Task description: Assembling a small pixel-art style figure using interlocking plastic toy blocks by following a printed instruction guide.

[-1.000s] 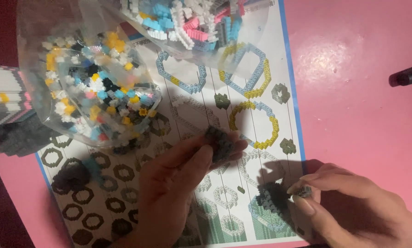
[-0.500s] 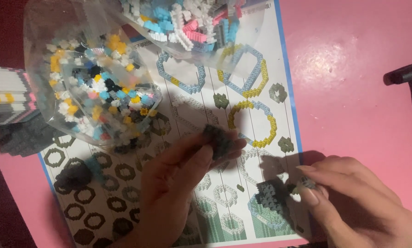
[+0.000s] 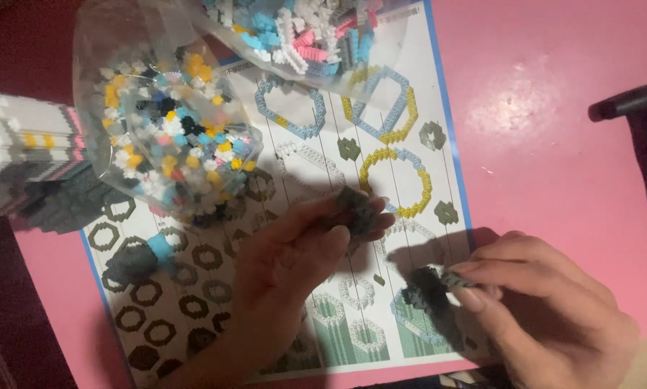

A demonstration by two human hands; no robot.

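Head view: both hands work over a printed instruction sheet [image 3: 295, 288] that lies flat on a pink table [image 3: 554, 94].

Left hand [image 3: 295, 252]: fingers and thumb are closed around a small dark grey block assembly [image 3: 356, 209], which is held just above the middle of the sheet, beside a yellow-and-blue ring diagram.

Right hand [image 3: 547, 310]: fingertips [image 3: 467, 268] are pinched on a small grey block piece [image 3: 449, 279]. This piece touches a second dark grey block cluster [image 3: 417, 292] that rests on the lower right part of the sheet. The two hands are apart, with bare sheet between them.

Surrounding items:
- One clear plastic bag of mixed small blocks [image 3: 168, 144] (yellow, white, blue, black, pink) sits on the upper left part of the sheet.
- A second clear bag of blue, white and pink blocks [image 3: 302, 32] lies at the top edge.
- A built model of white and grey blocks with yellow and pink accents [image 3: 28, 166] stands at the left edge, partly off the sheet.
- A small dark piece with a blue end [image 3: 140, 256] lies on the lower left of the sheet.
- A black handled tool [image 3: 644, 144] lies on the table at the right, well apart from the hands.
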